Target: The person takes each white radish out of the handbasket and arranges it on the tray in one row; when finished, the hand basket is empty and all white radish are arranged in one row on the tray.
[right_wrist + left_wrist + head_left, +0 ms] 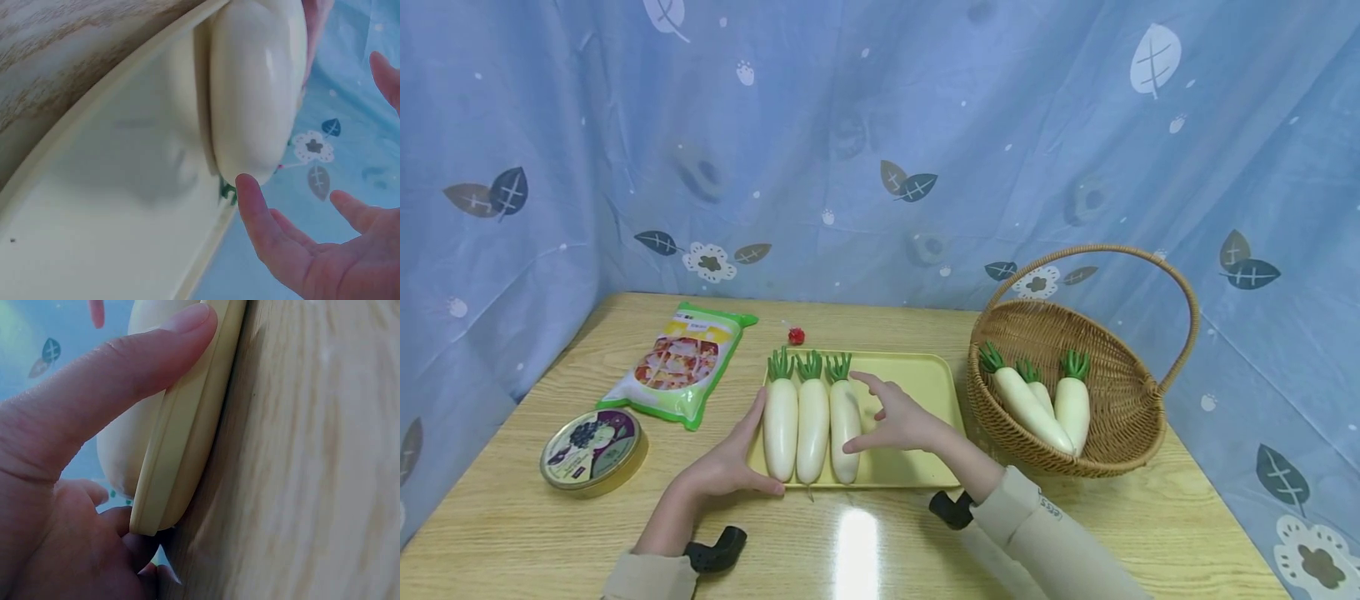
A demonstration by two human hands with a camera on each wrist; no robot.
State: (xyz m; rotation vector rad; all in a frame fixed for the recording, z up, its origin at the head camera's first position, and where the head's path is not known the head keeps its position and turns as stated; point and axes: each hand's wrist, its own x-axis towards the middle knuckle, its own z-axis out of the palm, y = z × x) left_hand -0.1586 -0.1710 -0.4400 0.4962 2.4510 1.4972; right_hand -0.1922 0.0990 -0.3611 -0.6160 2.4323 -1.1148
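Observation:
Three white radishes (813, 429) with green tops lie side by side in the left part of a yellow tray (917, 479). My left hand (727, 464) holds the tray's near left corner. Its thumb (144, 362) presses the front rim, while the other fingers lie along the left side, partly hidden. Over the tray, my right hand (904, 421) is spread with nothing in its grasp, thumb and index finger on either side of the rightmost radish (846, 433). In the right wrist view an index fingertip (248, 187) appears close to a radish (253, 94); contact is unclear.
At the right stands a wicker basket (1105, 392) with a tall handle, holding three more radishes (1072, 412). A green-edged food bag (679, 362) and a round tin (592, 450) lie at the left. Behind the tray is a small red item (796, 336). A blue curtain (820, 150) hangs behind.

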